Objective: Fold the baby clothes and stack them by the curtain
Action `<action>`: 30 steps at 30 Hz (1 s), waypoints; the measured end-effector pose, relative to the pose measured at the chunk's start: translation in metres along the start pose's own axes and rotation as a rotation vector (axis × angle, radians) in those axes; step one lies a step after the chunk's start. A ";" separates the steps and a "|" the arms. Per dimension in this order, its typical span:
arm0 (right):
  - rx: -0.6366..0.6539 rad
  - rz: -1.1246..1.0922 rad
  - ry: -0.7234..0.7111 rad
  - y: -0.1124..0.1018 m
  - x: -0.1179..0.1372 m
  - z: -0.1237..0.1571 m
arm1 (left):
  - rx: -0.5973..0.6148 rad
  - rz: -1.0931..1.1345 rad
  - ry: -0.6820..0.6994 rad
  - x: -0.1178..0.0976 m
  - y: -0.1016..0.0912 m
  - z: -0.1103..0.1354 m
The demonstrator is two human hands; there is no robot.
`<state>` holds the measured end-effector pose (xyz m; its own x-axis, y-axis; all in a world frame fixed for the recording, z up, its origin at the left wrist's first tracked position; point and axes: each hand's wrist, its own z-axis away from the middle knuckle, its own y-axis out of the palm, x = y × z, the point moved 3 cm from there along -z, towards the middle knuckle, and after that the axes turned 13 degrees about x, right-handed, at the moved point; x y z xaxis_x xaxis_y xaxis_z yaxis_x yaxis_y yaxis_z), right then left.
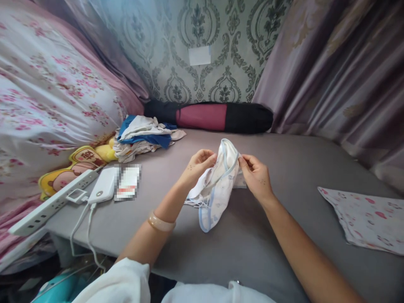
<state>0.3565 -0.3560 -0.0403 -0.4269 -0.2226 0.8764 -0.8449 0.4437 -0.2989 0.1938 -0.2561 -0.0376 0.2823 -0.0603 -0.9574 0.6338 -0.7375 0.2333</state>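
A small white baby garment [217, 185] with light blue trim hangs between my two hands above the grey bed surface [252, 235]. My left hand [198, 166] pinches its upper left edge, fingers closed on the cloth. My right hand [257, 176] pinches the upper right edge in the same way. The garment's lower part droops down and touches the bed. A pale bangle sits on my left wrist [160, 223].
A pile of white and blue clothes [145, 136] lies at the back left. A folded pink-patterned cloth [366, 219] lies at the right. A power strip [53, 202], a white power bank [102, 189] with cables and a yellow plush pillow [78, 166] lie left. A black and maroon bolster [208, 115] lines the wall.
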 end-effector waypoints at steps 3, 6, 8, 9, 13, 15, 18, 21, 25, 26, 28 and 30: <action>-0.001 -0.044 0.011 0.001 -0.003 0.000 | 0.007 -0.138 0.021 0.001 0.002 0.012; 0.001 -0.083 0.015 0.002 -0.005 -0.001 | 0.011 -0.214 0.002 0.001 0.003 0.019; 0.003 -0.078 0.011 0.002 -0.005 0.000 | 0.028 -0.223 -0.030 0.002 0.004 0.020; 0.004 -0.065 0.009 0.002 -0.004 0.000 | 0.038 -0.213 -0.045 0.002 0.004 0.020; -0.009 0.010 0.000 -0.010 -0.002 0.001 | 0.061 -0.159 -0.089 -0.002 0.001 0.021; -0.015 0.036 -0.002 -0.020 0.000 0.001 | 0.064 -0.147 -0.108 -0.004 -0.002 0.021; -0.030 0.079 -0.010 -0.038 0.005 -0.003 | 0.026 -0.135 -0.105 -0.008 -0.011 0.021; -0.044 0.131 -0.043 -0.057 0.015 -0.007 | 0.003 -0.116 -0.096 -0.017 -0.017 0.021; 0.021 0.211 -0.077 -0.078 0.032 -0.011 | 0.019 -0.117 -0.083 -0.032 -0.018 0.023; 0.039 0.240 -0.079 -0.082 0.036 -0.011 | 0.023 -0.129 -0.062 -0.035 -0.018 0.024; 0.072 0.305 -0.077 -0.091 0.044 -0.010 | 0.026 -0.178 0.014 -0.043 -0.019 0.024; 0.106 0.366 -0.071 -0.097 0.053 -0.010 | 0.025 -0.284 0.125 -0.052 -0.019 0.023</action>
<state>0.4191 -0.4020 0.0387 -0.7247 -0.1273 0.6772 -0.6594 0.4133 -0.6280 0.1503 -0.2547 0.0035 0.1836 0.2329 -0.9550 0.6829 -0.7290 -0.0465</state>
